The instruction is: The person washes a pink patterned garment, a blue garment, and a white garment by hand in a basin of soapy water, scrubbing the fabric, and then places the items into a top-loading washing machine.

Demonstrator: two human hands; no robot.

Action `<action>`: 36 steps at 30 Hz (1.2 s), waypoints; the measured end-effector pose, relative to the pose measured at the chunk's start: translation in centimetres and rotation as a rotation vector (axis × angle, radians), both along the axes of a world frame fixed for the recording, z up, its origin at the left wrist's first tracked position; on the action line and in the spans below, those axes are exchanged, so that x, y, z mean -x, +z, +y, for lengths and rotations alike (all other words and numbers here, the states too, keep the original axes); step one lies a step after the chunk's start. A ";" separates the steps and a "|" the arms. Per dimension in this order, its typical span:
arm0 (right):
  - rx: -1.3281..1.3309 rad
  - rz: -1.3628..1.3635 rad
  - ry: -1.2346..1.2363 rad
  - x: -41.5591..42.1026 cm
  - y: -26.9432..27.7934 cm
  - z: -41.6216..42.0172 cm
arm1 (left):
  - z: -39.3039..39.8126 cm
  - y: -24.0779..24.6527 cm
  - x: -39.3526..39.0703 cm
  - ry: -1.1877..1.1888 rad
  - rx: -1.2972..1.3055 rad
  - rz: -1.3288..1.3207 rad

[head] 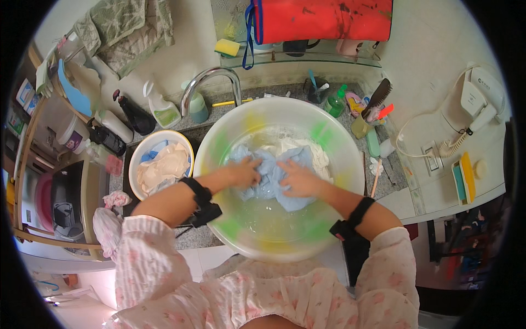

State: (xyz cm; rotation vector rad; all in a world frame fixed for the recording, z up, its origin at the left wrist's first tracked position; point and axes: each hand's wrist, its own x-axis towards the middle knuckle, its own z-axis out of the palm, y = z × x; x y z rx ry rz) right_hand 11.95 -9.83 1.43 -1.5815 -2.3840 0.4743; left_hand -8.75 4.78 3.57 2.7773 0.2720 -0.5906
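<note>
A large white plastic basin (279,242) with green and yellow patches holds water and wet laundry. Inside it lies a bunched light blue cloth (267,174), with a white cloth (322,158) behind and to its right. My left hand (245,172) grips the left part of the blue cloth, its fingers curled and slightly blurred. On the other side my right hand (299,180) takes hold of the cloth from the right, fingertips pressed into the folds. Some fingertips are hidden in the fabric.
A smaller basin (191,149) with beige and blue cloths stands left. Behind, a chrome faucet (211,72) arches near a spray bottle (158,105). Right of the large basin are a green pump bottle (336,103) and a cup (361,126) holding a comb. A hair dryer (478,111) hangs on the wall.
</note>
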 end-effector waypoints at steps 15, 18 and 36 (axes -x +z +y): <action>0.441 -0.232 -0.168 0.4 -8.2 5.9 | 2.0 -9.6 -5.7 0.096 -0.033 0.371; 0.432 0.019 -0.266 -0.9 -5.7 6.3 | 2.6 -7.7 -4.2 0.031 0.059 0.054; 0.414 1.424 -0.805 -6.3 12.2 -4.4 | -2.3 11.2 5.1 0.015 0.388 0.052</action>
